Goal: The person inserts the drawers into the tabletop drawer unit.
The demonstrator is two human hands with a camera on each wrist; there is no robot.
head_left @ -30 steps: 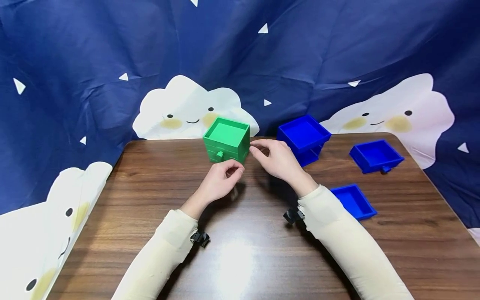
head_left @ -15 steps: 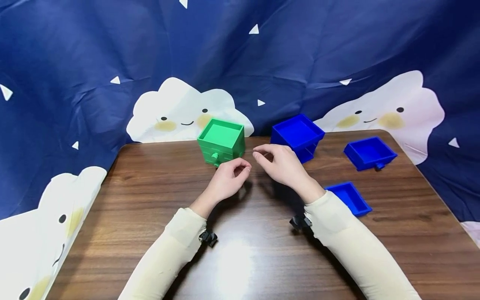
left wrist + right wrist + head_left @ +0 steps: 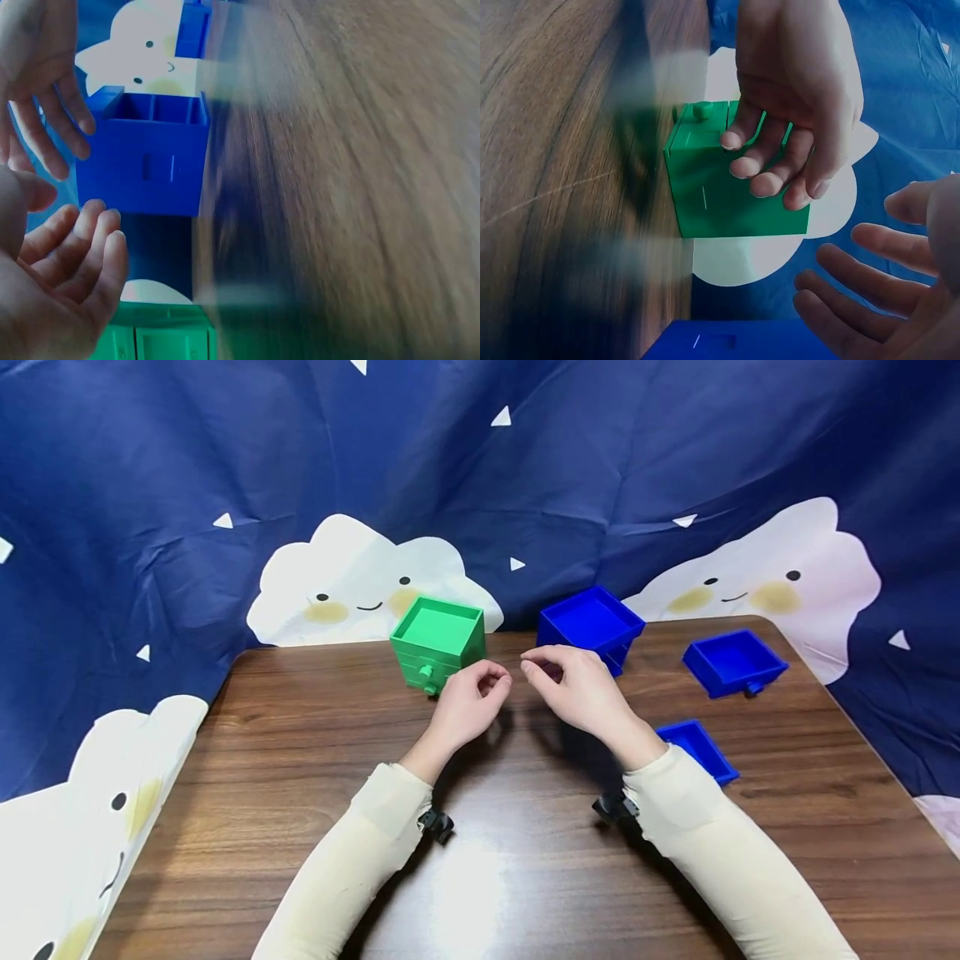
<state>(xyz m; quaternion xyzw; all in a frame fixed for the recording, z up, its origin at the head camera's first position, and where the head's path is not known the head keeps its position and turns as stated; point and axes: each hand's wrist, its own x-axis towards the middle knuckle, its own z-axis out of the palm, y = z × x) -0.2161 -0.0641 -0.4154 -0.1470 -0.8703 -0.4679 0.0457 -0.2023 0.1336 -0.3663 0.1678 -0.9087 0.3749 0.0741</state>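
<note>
My left hand (image 3: 468,706) hovers over the table just in front of a small green drawer box (image 3: 442,635), fingers loosely curled and holding nothing. Facing it, with a small gap between the fingertips, my right hand (image 3: 583,693) is also loosely curled and holds nothing. Two round knobs show on the green box's front, and its top is a shallow tray. Behind the right hand stands a blue drawer cabinet (image 3: 588,620), its front partly hidden by that hand. The left wrist view shows open compartments in the blue cabinet (image 3: 142,165).
A blue drawer (image 3: 737,662) with a knob lies on the table (image 3: 337,735) at the right. Nearer, another blue drawer (image 3: 701,750) is partly covered by the right sleeve. A dark blue cloth (image 3: 420,443) with clouds hangs behind the table.
Both hands have drawn away from the green box, moving to the right in the head view. The right fingertips, earlier beside the box's side, are now apart from it. The view has shifted slightly.
</note>
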